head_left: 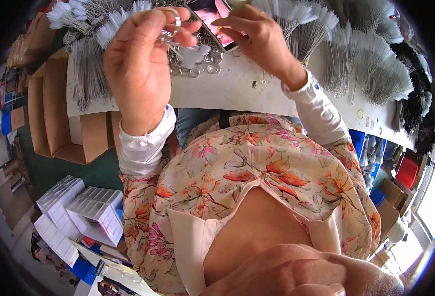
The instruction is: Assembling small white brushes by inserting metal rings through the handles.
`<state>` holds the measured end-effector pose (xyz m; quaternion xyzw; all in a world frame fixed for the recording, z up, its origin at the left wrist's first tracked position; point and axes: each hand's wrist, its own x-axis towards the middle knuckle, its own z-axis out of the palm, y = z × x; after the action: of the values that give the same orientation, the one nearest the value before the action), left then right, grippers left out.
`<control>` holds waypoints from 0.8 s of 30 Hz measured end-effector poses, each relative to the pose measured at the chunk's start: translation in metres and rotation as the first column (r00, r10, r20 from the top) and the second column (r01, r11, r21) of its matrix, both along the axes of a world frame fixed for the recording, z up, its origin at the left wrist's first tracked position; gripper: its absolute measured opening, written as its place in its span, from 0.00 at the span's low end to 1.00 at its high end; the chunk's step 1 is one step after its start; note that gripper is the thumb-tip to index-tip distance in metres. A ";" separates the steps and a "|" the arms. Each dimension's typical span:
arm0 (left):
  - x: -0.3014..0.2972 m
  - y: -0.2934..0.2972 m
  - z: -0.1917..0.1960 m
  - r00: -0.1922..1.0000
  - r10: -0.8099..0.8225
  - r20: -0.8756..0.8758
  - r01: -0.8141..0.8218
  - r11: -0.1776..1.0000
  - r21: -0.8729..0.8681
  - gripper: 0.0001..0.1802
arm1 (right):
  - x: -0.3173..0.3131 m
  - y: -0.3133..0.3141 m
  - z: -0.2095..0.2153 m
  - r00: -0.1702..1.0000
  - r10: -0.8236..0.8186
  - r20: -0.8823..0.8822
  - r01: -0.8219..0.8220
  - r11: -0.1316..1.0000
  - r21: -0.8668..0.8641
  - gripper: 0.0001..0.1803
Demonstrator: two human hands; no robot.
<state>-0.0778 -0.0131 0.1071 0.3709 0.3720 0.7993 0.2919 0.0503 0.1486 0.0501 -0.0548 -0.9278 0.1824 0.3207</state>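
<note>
Closest of all, at six o'clock, a floral garment [257, 165] is seen, its sleeves ended by white cuffs [146, 143]. Beyond it, toward eleven o'clock, the left hand [141, 66] is raised, palm partly turned up, and shiny metal rings [178, 20] are gripped between its thumb and bent fingers; their exact number cannot be told. Toward one o'clock the right hand [264, 42] is held above the table [232, 93], its thumb and forefinger slightly parted near the edge of a phone [206, 14] with a lit screen; whether anything small is pinched there cannot be told.

Under and between the hands, toward twelve o'clock, a pile of loose rings [197, 69] is spread on the tabletop, just beside the phone. Thick bundles of wire-stemmed white brushes [358, 59] are heaped at two o'clock, and more brush bundles [87, 69] are laid at ten, their stems overhanging the table edge. Farther off, open cardboard boxes [40, 118] are set between nine and ten o'clock, and white plastic racks [94, 219] are stacked at eight.
</note>
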 end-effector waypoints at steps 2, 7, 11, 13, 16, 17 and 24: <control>-0.004 -0.011 0.012 0.993 0.081 -0.085 -0.083 0.996 -0.023 0.13 | -0.007 0.013 0.000 0.992 -0.014 0.125 0.009 0.999 0.043 0.17; -0.004 -0.027 0.020 0.962 0.219 -0.165 -0.234 0.969 -0.078 0.14 | -0.020 0.032 -0.025 0.951 -0.049 0.305 -0.031 0.967 0.252 0.16; -0.006 -0.027 0.007 0.984 0.172 -0.042 -0.176 0.977 -0.125 0.10 | -0.044 0.025 -0.027 0.940 -0.209 0.271 0.145 0.960 0.238 0.20; -0.010 -0.030 -0.002 0.982 0.186 -0.020 -0.187 0.976 -0.114 0.10 | -0.049 0.002 0.007 0.973 -0.126 0.192 0.123 0.992 0.029 0.18; -0.007 -0.032 -0.004 0.976 0.215 0.045 -0.208 0.970 -0.128 0.10 | -0.048 -0.027 0.040 0.979 0.117 -0.166 -0.157 0.954 -0.257 0.12; -0.004 -0.030 -0.004 0.962 0.274 0.006 -0.269 0.948 -0.169 0.11 | -0.044 -0.033 0.047 0.950 0.258 -0.175 -0.302 0.901 -0.312 0.10; 0.006 -0.039 -0.011 0.909 0.415 -0.032 -0.407 0.868 -0.284 0.09 | -0.043 -0.083 0.058 0.958 0.281 -0.066 -0.206 0.505 -0.838 0.12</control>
<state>-0.0713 -0.0520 0.0959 0.2253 0.5490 0.7865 0.1710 0.0070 0.0656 0.1084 -0.0776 -0.7373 0.6437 0.1897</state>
